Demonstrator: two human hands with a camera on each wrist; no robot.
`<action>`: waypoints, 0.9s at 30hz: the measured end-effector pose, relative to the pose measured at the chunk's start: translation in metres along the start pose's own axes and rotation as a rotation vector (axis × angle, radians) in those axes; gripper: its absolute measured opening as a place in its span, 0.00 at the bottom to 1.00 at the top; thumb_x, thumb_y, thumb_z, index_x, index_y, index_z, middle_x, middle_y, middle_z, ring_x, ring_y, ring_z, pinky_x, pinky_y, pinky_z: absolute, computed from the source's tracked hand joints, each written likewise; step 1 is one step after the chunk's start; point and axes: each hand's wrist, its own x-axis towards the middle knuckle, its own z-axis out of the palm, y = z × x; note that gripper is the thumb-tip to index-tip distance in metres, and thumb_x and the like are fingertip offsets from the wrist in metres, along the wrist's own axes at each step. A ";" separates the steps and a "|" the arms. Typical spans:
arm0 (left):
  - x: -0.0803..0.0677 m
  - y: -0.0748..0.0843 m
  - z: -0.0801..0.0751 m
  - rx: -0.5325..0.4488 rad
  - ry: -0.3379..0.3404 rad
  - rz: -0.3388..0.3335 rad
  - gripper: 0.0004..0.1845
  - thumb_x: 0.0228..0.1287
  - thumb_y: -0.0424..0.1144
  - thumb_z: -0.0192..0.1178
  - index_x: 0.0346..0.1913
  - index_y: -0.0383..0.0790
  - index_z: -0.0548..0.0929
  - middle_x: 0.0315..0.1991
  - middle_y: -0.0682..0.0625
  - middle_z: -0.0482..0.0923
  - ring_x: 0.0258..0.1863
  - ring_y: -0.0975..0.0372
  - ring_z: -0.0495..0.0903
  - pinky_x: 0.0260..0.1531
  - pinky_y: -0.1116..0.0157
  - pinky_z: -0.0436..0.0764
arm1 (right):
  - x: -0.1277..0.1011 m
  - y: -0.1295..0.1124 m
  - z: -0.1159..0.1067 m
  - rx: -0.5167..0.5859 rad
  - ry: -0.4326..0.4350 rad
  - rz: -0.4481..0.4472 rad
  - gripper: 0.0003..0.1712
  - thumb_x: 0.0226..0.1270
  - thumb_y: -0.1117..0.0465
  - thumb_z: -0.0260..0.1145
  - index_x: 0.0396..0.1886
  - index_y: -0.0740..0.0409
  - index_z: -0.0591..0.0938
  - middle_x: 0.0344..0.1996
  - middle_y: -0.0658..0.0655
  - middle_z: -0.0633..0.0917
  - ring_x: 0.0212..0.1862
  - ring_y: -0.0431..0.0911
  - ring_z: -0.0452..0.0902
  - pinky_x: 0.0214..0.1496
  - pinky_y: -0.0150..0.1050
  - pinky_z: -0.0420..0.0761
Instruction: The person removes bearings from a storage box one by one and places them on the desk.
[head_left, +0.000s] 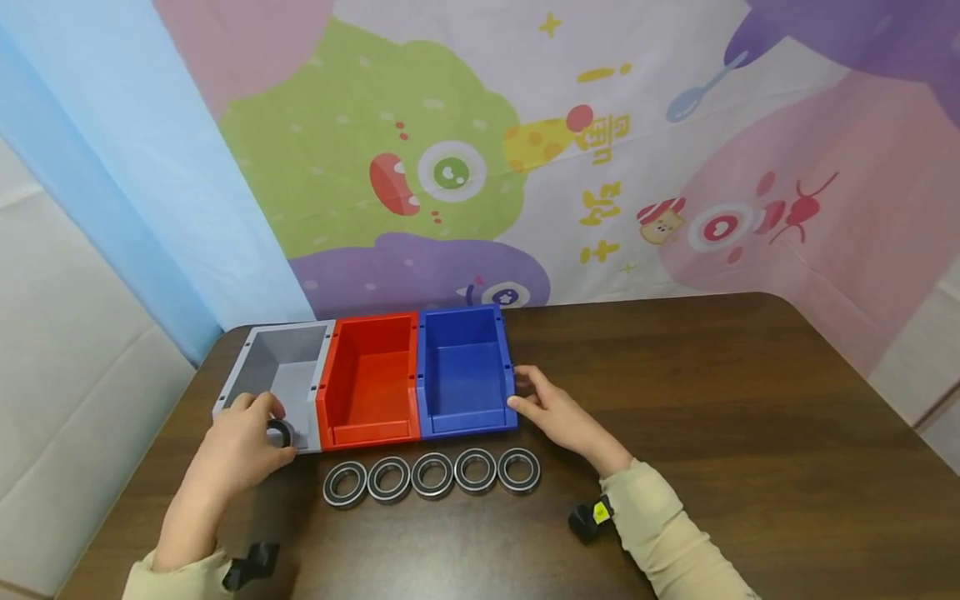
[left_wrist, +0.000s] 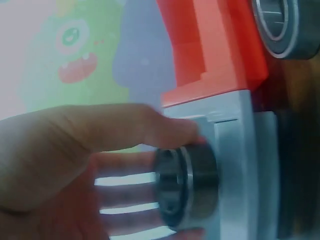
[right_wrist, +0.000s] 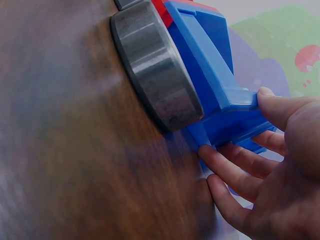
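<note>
My left hand [head_left: 238, 442] pinches a ball bearing [head_left: 280, 432] between thumb and fingers at the front of the grey bin [head_left: 292, 337]. In the left wrist view this bearing [left_wrist: 187, 185] is held on edge, overlapping the bin's front lip. My right hand [head_left: 553, 410] rests against the right side of the blue bin [head_left: 468, 379]. The right wrist view has its thumb at the bin's upper edge, with the loosely bent fingers [right_wrist: 232, 167] lower on the side wall. Between the grey and blue bins stands a red bin [head_left: 378, 387].
Several more bearings [head_left: 432, 476] lie flat in a row on the brown table [head_left: 712, 433], in front of the red and blue bins. Behind the table hangs a cartoon-printed cloth [head_left: 465, 100]. Black wrist devices [head_left: 585, 523] show at both sleeves.
</note>
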 end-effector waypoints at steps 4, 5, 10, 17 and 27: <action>-0.003 0.001 0.000 0.030 -0.105 0.044 0.20 0.37 0.35 0.68 0.35 0.32 0.74 0.29 0.42 0.70 0.26 0.54 0.71 0.27 0.56 0.72 | 0.000 0.001 0.000 -0.007 0.001 0.000 0.28 0.67 0.52 0.54 0.62 0.56 0.61 0.56 0.64 0.72 0.47 0.50 0.77 0.55 0.49 0.71; -0.003 0.002 0.000 0.032 -0.130 0.051 0.19 0.37 0.35 0.68 0.35 0.32 0.74 0.29 0.43 0.70 0.27 0.54 0.72 0.28 0.56 0.72 | 0.001 0.001 0.000 -0.008 0.004 0.000 0.28 0.67 0.52 0.54 0.62 0.56 0.61 0.56 0.64 0.73 0.47 0.51 0.77 0.55 0.49 0.71; -0.004 0.001 0.004 0.026 -0.228 0.072 0.16 0.36 0.34 0.67 0.32 0.34 0.76 0.26 0.48 0.72 0.27 0.57 0.72 0.29 0.58 0.72 | 0.000 0.000 -0.001 -0.009 0.005 0.007 0.28 0.67 0.52 0.54 0.63 0.55 0.61 0.56 0.64 0.72 0.48 0.51 0.76 0.55 0.49 0.71; -0.003 0.000 0.015 -0.013 -0.299 0.095 0.11 0.33 0.30 0.65 0.27 0.36 0.78 0.20 0.52 0.72 0.22 0.60 0.68 0.25 0.63 0.70 | 0.000 0.002 -0.001 -0.023 0.009 0.007 0.27 0.67 0.52 0.54 0.63 0.55 0.61 0.56 0.63 0.73 0.47 0.50 0.76 0.54 0.48 0.71; -0.004 0.006 0.027 0.021 -0.275 0.073 0.12 0.26 0.32 0.67 0.20 0.38 0.75 0.16 0.53 0.69 0.19 0.62 0.65 0.20 0.65 0.66 | 0.000 0.001 0.000 -0.012 0.003 0.006 0.28 0.67 0.52 0.54 0.63 0.56 0.61 0.56 0.63 0.73 0.47 0.50 0.76 0.54 0.48 0.72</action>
